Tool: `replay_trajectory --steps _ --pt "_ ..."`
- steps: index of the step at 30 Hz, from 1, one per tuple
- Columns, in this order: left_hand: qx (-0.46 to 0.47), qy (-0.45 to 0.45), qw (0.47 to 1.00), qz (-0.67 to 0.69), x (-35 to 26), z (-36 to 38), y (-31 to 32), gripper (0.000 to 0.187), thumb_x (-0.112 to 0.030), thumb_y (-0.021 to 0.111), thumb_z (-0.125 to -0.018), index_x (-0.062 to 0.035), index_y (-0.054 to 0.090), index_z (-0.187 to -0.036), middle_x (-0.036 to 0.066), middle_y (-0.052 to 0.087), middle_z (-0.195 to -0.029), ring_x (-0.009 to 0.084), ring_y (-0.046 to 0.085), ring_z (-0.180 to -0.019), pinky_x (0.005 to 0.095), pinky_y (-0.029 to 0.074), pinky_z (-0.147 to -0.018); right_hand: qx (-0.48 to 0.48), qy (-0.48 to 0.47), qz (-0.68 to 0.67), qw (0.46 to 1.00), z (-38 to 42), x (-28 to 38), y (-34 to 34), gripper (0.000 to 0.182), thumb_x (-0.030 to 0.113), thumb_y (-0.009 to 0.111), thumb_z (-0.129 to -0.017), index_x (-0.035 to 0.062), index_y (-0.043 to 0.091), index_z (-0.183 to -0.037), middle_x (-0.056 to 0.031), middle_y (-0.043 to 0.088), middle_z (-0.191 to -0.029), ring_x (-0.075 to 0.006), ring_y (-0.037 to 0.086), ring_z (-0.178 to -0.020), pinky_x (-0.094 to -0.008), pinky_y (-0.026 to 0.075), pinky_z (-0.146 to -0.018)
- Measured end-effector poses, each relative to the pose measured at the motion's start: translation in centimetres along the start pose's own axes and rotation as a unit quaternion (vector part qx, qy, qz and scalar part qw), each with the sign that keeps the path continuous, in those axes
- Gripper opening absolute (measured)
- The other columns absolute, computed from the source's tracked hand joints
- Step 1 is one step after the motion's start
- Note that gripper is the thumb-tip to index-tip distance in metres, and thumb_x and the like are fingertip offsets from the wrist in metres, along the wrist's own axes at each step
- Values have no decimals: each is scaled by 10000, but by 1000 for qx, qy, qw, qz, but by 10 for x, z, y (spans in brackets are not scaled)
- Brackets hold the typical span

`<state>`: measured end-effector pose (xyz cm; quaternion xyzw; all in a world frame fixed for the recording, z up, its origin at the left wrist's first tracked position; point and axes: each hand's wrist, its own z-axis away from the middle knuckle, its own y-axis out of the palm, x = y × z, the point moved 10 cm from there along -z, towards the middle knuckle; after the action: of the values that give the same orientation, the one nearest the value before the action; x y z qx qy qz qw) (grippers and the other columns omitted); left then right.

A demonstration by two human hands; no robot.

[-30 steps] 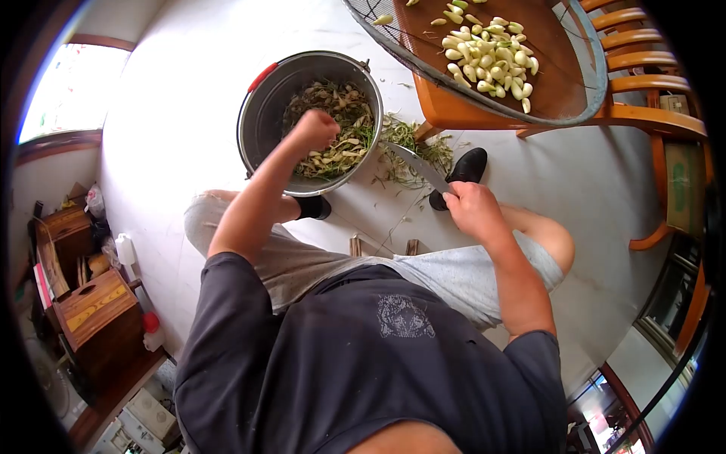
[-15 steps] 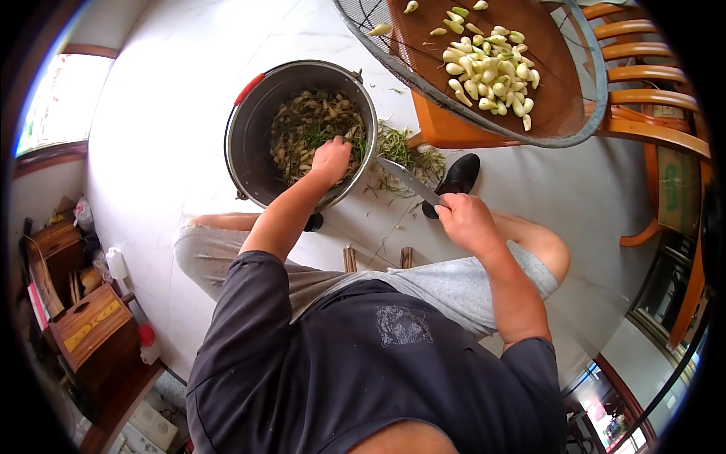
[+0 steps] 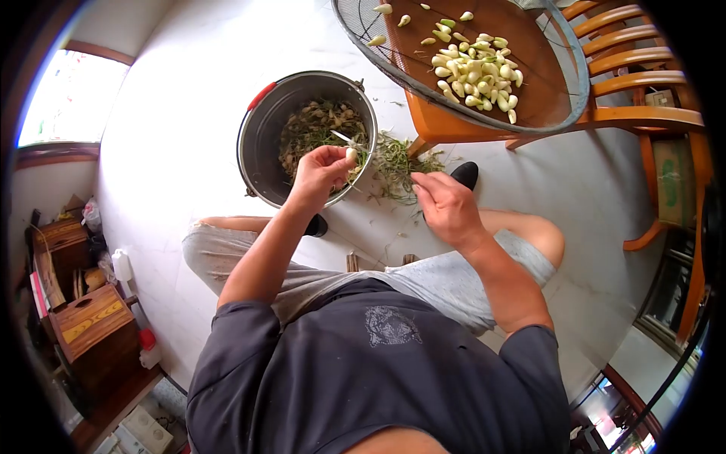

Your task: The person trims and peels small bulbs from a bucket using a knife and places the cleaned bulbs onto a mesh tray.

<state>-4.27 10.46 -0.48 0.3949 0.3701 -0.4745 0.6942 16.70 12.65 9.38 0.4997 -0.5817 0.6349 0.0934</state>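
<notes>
"Over the pail, what have the hands got?"

"The left hand pinches one bulb between thumb and fingers, above the pail's near right side. The right hand looks closed on the knife; its handle is hidden, but a thin strip of blade lines up with those fingers."

"Where's the danger?"

"At the left fingertips, I'd say. The blade shows just beyond the bulb, and the grip leaves little room. If the bulb rolls or the edge skids on its smooth side, it could nick a finger."

"Is the blade touching it?"

"I can't tell; they overlap from up here."

"And if the pinch slips?"

"The bulb could drop among the trimmings inside, which are pale and green too, so it would be easy to lose."

"What about the floor?"

"Scraps lie around the chair leg, near the shoe. A foot could slide on them."

"And the sieve?"

"It sits on the chair, jutting past the seat with its pile. A knock from an arm could tip it."
</notes>
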Motion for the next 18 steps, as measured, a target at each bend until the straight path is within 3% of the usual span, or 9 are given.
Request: replay_trajectory --steps 1,4,7,18 --pt "2 3 1000 25 7 1 6 193 -149 701 -839 5 611 -912 29 618 -720 55 506 -553 187 406 -522 3 -29 10 1000 1 5 2 242 76 614 -792 53 634 -1032 -95 618 -888 -292 622 -760 -362 508 -651" --pt "29 14 999 16 10 9 28 69 31 633 -789 17 598 -847 60 619 -710 105 547 -568 219 439 -535 -16 -97 66 993 4 24 -3 241 75 627 -780 54 633 -1020 -74 606 -865 -266 619 -756 -352 509 -637" --pt "30 9 999 31 3 18 46 104 93 579 -751 25 583 -829 82 613 -700 129 561 -573 238 451 -534 -35 -113 103 988 9 28 -7 230 65 657 -779 45 637 -1007 -84 611 -847 -259 620 -736 -340 509 -621" --pt "19 41 998 -35 3 20 57 108 85 625 -732 14 560 -782 88 604 -703 151 582 -591 267 480 -548 -50 -116 133 983 19 20 -12 184 70 656 -798 33 632 -977 -72 589 -802 -243 613 -692 -327 505 -588"
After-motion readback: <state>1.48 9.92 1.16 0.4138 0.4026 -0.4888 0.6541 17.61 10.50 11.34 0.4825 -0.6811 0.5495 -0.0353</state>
